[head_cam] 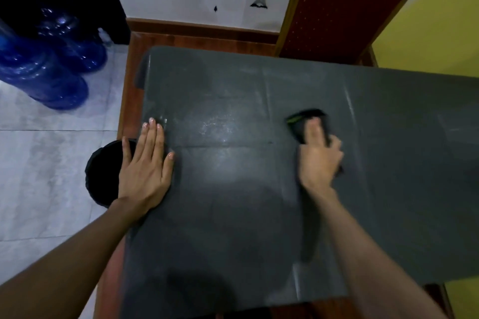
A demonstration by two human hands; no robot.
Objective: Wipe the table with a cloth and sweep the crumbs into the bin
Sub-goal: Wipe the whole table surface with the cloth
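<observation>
The right hand (320, 153) presses a dark cloth (305, 122) flat under closed fingers; the left hand (146, 163) lies spread beside the bin (103, 171). Crumbs (220, 124) left of the cloth may scatter past the bin if swept hard.

Dark counter mostly open, with two hands on it and obstacles around its edges.

The counter (233, 189) lies bare between the left hand (145, 171), flat at its left edge, and the right hand (320, 155), pressing a dark cloth (304, 122) mid-surface. A black bin (103, 171) sits on the floor just beside the left edge. A red chair (344, 8) stands at the far right corner; blue water bottles (46, 65) stand well apart, far left.
</observation>
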